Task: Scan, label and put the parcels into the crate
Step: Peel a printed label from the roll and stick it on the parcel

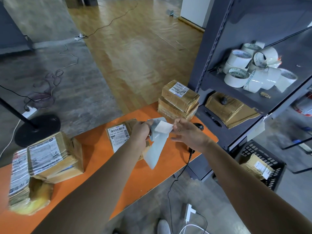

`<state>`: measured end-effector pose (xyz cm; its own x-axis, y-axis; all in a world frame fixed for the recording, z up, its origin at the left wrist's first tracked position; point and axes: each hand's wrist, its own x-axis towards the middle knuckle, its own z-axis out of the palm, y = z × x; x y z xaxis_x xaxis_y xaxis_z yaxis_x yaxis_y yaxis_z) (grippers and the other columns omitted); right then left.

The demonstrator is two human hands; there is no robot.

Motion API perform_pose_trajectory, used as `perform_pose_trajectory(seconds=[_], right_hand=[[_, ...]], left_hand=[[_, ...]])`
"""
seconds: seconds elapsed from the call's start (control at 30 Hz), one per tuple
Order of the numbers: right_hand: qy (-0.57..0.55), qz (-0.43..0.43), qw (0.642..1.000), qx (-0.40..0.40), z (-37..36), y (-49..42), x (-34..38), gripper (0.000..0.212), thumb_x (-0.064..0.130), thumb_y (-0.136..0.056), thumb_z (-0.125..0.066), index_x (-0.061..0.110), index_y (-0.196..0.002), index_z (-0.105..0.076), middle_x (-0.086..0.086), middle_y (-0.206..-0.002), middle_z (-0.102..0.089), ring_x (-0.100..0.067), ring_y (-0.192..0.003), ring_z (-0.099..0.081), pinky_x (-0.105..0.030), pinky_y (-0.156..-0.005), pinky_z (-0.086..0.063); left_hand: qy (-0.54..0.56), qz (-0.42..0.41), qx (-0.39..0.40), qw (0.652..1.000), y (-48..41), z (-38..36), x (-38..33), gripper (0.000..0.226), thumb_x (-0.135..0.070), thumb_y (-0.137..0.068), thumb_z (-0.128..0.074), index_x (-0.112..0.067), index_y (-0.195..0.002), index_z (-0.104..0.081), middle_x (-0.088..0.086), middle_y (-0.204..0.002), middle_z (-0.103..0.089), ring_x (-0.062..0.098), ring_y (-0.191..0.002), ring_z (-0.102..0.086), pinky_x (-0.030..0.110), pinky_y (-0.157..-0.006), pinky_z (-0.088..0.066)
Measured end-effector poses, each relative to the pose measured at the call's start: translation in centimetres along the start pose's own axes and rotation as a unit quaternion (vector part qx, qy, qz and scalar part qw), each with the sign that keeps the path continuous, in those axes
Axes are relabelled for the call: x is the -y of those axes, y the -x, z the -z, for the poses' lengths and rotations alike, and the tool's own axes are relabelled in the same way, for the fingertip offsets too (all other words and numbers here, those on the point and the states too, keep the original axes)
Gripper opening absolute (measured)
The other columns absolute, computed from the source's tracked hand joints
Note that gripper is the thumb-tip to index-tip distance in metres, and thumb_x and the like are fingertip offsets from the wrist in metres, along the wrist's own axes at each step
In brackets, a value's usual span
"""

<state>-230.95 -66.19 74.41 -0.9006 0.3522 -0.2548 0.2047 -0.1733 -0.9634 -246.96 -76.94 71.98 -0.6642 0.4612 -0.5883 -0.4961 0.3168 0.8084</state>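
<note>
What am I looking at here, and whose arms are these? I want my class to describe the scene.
There is no machine here. A person wears a camera on the head, so this single picture looks down over their own arms. The left hand grips a pale backing sheet. The right hand pinches a white label that seems partly peeled from it. Below is an orange table with taped cardboard parcels: a flat parcel under the hands, a stack at the far edge and a pile at the left. A black scanner sits by the right hand. On the floor at right stands a black crate with a labelled parcel inside.
</note>
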Motion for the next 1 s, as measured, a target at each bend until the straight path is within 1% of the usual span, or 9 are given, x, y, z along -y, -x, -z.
perform_pose_trajectory(seconds=[0.17,0.27,0.37,0.5,0.63,0.7,0.77,0.9,1.0], right_hand=[[0.052,-0.044,0.997,-0.042,-0.5,-1.2,0.3,0.01,0.023,-0.099,-0.056,0.019,-0.09,-0.055,-0.009,-0.125,-0.057,-0.026,-0.125,-0.052,-0.053,-0.1,-0.049],[0.092,-0.052,0.991,-0.082,-1.3,-2.1,0.3,0.01,0.018,-0.099,-0.055,0.017,-0.09,-0.054,-0.011,-0.114,-0.059,-0.028,-0.111,-0.056,-0.052,-0.095,-0.051],[0.083,-0.055,0.99,-0.102,-1.4,-2.5,-0.1,0.017,0.018,-0.1,-0.054,0.019,-0.083,-0.053,-0.013,-0.106,-0.059,-0.028,-0.098,-0.056,-0.055,-0.092,-0.05],[0.057,-0.077,0.987,-0.126,-0.8,-2.7,-0.5,0.019,0.017,-0.1,-0.054,0.019,-0.081,-0.051,-0.009,-0.11,-0.063,-0.032,-0.103,-0.06,-0.061,-0.09,-0.052],[0.135,-0.093,0.976,-0.146,-0.4,-2.9,-0.9,0.014,0.026,-0.099,-0.055,0.024,-0.086,-0.055,-0.007,-0.117,-0.063,-0.038,-0.114,-0.056,-0.056,-0.086,-0.056],[0.152,-0.099,0.972,-0.147,-0.2,-3.0,-1.0,0.013,0.026,-0.099,-0.055,0.025,-0.087,-0.056,-0.007,-0.115,-0.061,-0.039,-0.11,-0.056,-0.057,-0.084,-0.056],[0.162,-0.103,0.971,-0.141,-0.1,-3.0,-1.2,0.013,0.025,-0.099,-0.055,0.027,-0.085,-0.056,-0.005,-0.109,-0.058,-0.035,-0.099,-0.055,-0.056,-0.082,-0.057],[0.176,-0.11,0.97,-0.127,0.0,-3.1,-1.4,0.014,0.027,-0.099,-0.054,0.031,-0.085,-0.057,-0.001,-0.107,-0.057,-0.026,-0.094,-0.054,-0.053,-0.081,-0.058],[0.171,-0.119,0.969,-0.13,0.1,-3.4,-1.3,0.01,0.027,-0.099,-0.054,0.031,-0.091,-0.058,-0.003,-0.115,-0.06,-0.025,-0.1,-0.057,-0.053,-0.084,-0.057]], left_hand=[[-0.012,0.02,-0.02,1.0,-0.2,-0.8,-0.1,0.015,-0.025,-0.091,-0.061,-0.015,-0.081,-0.059,0.005,-0.075,-0.06,0.017,-0.065,-0.054,0.026,-0.056,-0.042],[-0.029,0.03,0.003,0.999,-0.1,-1.3,-0.1,0.021,-0.029,-0.09,-0.064,-0.015,-0.077,-0.056,0.009,-0.071,-0.058,0.019,-0.059,-0.048,0.03,-0.063,-0.039],[0.007,0.058,0.008,0.998,0.4,-1.1,-0.4,0.025,-0.03,-0.093,-0.059,-0.01,-0.077,-0.059,0.009,-0.071,-0.061,0.018,-0.06,-0.052,0.027,-0.058,-0.043],[0.051,0.03,0.069,0.996,1.0,0.1,-0.5,0.035,-0.039,-0.098,-0.051,-0.008,-0.086,-0.06,0.015,-0.088,-0.069,0.025,-0.075,-0.06,0.03,-0.058,-0.048],[-0.004,-0.012,0.102,0.995,1.1,1.1,-0.2,0.015,-0.022,-0.095,-0.059,-0.007,-0.097,-0.061,0.013,-0.099,-0.071,0.027,-0.079,-0.067,0.031,-0.064,-0.054],[-0.018,-0.035,0.107,0.993,1.0,1.3,0.3,0.004,-0.012,-0.091,-0.063,-0.008,-0.093,-0.06,0.015,-0.098,-0.072,0.024,-0.079,-0.069,0.03,-0.066,-0.056],[-0.038,-0.056,0.107,0.992,0.9,1.4,0.6,0.005,-0.008,-0.09,-0.064,-0.01,-0.087,-0.06,0.015,-0.099,-0.071,0.023,-0.084,-0.069,0.031,-0.07,-0.056],[-0.113,-0.096,0.079,0.986,0.7,1.3,0.9,0.006,-0.014,-0.089,-0.065,-0.014,-0.084,-0.063,0.008,-0.096,-0.069,0.015,-0.087,-0.063,0.023,-0.065,-0.054],[-0.154,-0.107,0.063,0.98,0.4,1.4,0.9,0.005,-0.018,-0.092,-0.061,-0.015,-0.088,-0.063,0.006,-0.096,-0.066,0.013,-0.086,-0.06,0.02,-0.064,-0.053]])
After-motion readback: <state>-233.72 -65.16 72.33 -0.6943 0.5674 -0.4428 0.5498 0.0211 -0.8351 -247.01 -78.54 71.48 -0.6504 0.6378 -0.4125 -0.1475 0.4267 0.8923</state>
